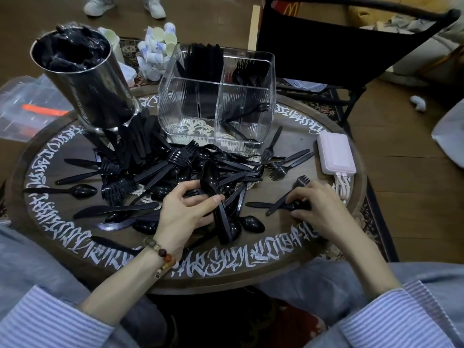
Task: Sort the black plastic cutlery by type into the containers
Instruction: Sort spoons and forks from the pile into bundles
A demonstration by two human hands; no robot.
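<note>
A: Nearest us, what are the hands doing?

B: The left hand (187, 205) is curled round a stacked bundle of spoons (218, 204), bowls up, at the near edge of the pile. The right hand (315, 205) has its fingers bent over a few loose pieces, a fork (301, 182) among them. It seems to be gathering them, though I can't tell how many it actually grips.

A: And how much is left?

B: Most of it, I'd judge. The heap of mixed cutlery (160, 172) covers the middle of the round table (226, 280).

A: Further back?

B: The clear divided organizer (218, 96) holds knives and forks upright in its two rear compartments, one spoon in the front right, and the front left looks empty. The steel canister (82, 79) to its left is packed with black pieces.
</note>
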